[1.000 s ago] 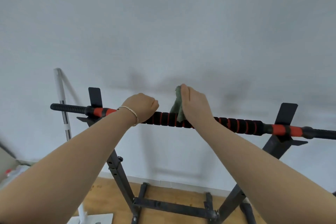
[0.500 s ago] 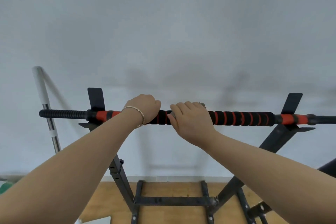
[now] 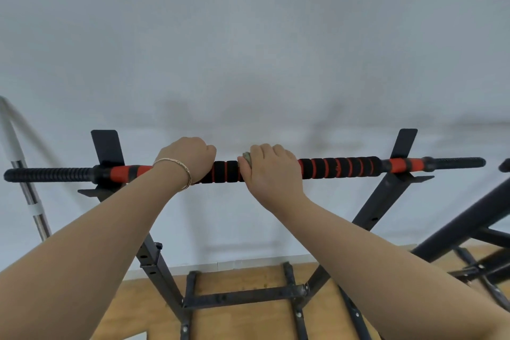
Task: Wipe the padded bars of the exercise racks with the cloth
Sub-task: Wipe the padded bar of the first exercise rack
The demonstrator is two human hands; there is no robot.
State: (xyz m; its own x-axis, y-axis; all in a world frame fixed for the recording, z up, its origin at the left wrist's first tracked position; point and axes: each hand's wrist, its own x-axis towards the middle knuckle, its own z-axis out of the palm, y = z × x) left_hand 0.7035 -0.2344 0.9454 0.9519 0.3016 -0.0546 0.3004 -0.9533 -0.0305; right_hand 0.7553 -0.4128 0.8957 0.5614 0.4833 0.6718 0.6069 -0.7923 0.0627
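A person's two bare arms reach up and forward to a padded bar [image 3: 339, 168], black foam banded with orange, lying across the cradles of a dark metal exercise rack [image 3: 154, 257] in front of a pale wall.

The left hand [image 3: 187, 160], with a thin bracelet [image 3: 176, 174] at the wrist, is closed in a fist around the bar and steadies it. The right hand [image 3: 269, 171] is curled over the top of the bar just beside it, fingers wrapped down the far side. It presses the green cloth [image 3: 246, 158] against the foam. Only a small fold of cloth peeks out at the thumb side, facing the left hand.

A second ago the cloth stood up plainly, draped over the bar beside an upright right hand. Since then that hand has folded down over it, and it has drawn away from the left hand, so two black foam sections now show between them. This suggests the wiping stroke is under way, heading outward. The long striped stretch beyond the right hand appears still to be covered.

Part of a second dark rack [image 3: 455, 229] stands beyond the right arm, and a chrome pole [image 3: 30, 201] leans beyond the left. A wooden floor [image 3: 248, 320] lies below.
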